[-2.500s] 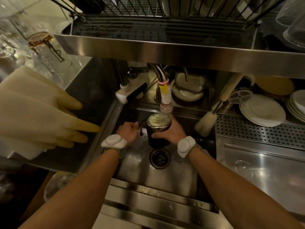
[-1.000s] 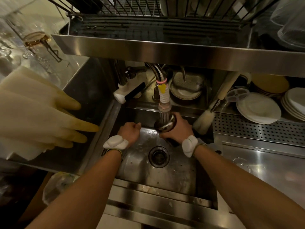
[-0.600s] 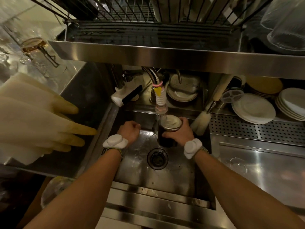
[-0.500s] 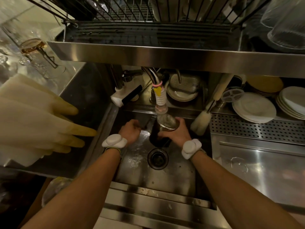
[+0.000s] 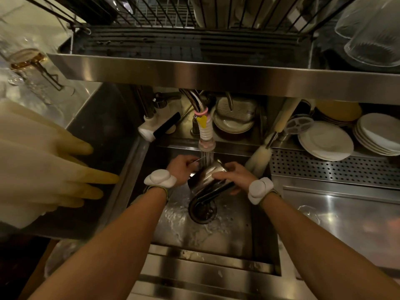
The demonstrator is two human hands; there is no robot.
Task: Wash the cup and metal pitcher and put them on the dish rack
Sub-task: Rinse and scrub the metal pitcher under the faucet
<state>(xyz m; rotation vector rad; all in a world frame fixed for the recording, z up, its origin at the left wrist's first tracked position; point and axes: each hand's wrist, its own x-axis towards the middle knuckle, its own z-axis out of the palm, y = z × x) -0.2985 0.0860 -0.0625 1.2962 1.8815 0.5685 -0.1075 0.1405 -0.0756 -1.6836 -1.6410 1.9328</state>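
A metal pitcher [image 5: 207, 180] lies tilted over the sink [image 5: 194, 232], its open mouth turned down toward the drain [image 5: 202, 210]. Water runs from the ribbed tap nozzle [image 5: 206, 137] onto its side. My right hand [image 5: 234, 174] grips the pitcher's body from the right. My left hand [image 5: 181, 167] is curled at its far left end, under the stream; what its fingers hold there is partly hidden. The wire dish rack [image 5: 173, 16] hangs overhead on a steel shelf. I cannot pick out the cup.
Pale rubber gloves [image 5: 43, 165] hang at the left, close to the camera. A bottle brush [image 5: 259, 156] leans at the sink's right corner. Stacked white plates [image 5: 324, 140] sit on the perforated shelf at the right. Upturned glasses [image 5: 372, 33] stand top right.
The pitcher was upright and filling under the tap; now it is tipped over with its mouth toward the drain. My left hand has moved in against it.
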